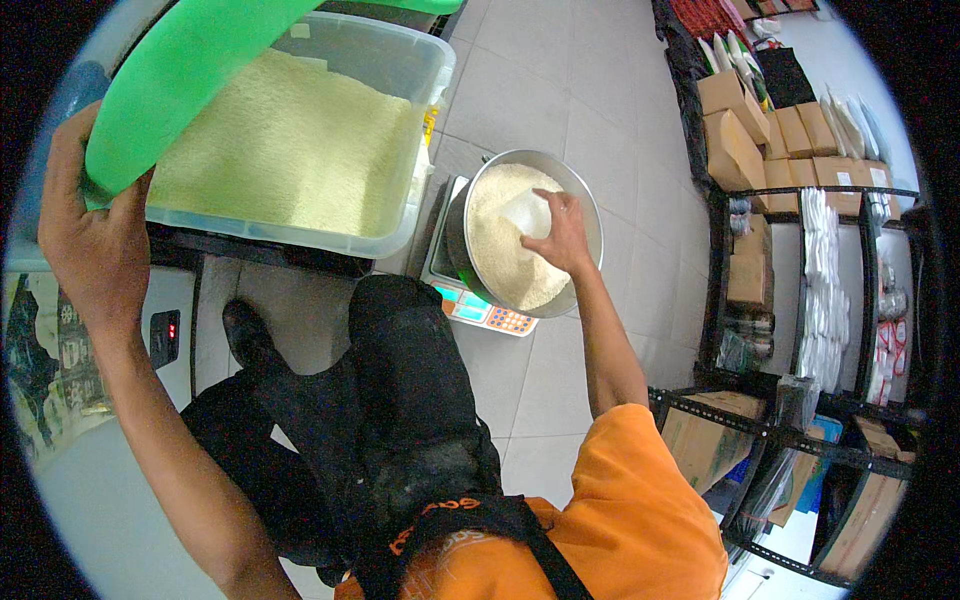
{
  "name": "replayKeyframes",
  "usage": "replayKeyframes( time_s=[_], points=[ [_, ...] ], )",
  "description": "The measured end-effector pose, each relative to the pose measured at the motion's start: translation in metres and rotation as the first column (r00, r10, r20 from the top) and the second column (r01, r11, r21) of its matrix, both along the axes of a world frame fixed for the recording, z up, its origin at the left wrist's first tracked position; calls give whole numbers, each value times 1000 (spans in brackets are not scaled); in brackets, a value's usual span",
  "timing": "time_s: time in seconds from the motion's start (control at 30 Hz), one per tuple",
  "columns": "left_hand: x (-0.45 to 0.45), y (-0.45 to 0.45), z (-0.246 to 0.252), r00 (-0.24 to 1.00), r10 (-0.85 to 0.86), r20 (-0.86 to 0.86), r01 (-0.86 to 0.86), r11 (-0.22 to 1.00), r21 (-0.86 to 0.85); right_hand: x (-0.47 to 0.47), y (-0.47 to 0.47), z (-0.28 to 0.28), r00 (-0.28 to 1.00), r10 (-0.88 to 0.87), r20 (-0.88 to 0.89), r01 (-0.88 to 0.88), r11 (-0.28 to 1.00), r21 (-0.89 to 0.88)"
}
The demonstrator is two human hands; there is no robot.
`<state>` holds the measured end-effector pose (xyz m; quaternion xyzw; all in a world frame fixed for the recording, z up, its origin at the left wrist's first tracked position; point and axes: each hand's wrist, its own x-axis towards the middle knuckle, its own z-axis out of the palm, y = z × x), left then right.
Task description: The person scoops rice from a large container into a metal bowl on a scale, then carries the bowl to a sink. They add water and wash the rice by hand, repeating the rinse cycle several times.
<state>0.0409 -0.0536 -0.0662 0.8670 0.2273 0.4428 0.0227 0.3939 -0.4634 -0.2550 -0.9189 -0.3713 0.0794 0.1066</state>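
At the upper left my left hand [105, 217] grips the edge of a green plastic lid [180, 90], tilted up over part of a clear plastic bin [352, 244]. The bin holds a pale yellow grain, perhaps rice [300, 150]. My right hand [562, 232] is inside a round metal pot [592, 217], its thumb and fingers around a translucent white cup or scoop [527, 214] that rests in pale grain [495, 247]. The pot stands on a digital scale [487, 311] with a lit display and a keypad, on the floor.
Grey floor tiles [525, 97] surround the scale. Black metal shelving [787, 442] on the right holds cardboard boxes [731, 150], stacks of white bags [821, 292] and other packages. A white appliance with a red digital display [171, 330] is at the left, near my bent legs.
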Motion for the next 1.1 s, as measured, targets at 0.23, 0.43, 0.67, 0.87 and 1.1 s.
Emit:
replayKeyframes(
  time_s=[0.23,0.43,0.67,0.87,1.1],
  points=[
    [1,-1,2,999,36,32,-34,998,-51,18,-22,-11,948,-152,-280,209,960,186],
    [-5,8,-2,996,72,-57,-70,997,37,21,-14,37,716,-140,-684,508,776,373],
    [-7,6,2,986,109,-127,-85,980,177,-33,108,116,995,26,100,-88,708,701],
    [0,-2,11,995,102,-18,-103,994,-44,-105,229,92,647,340,682,-697,626,349],
    [-5,5,5,993,112,-25,-109,989,98,-63,164,93,822,-30,569,-309,814,491]
  ],
)
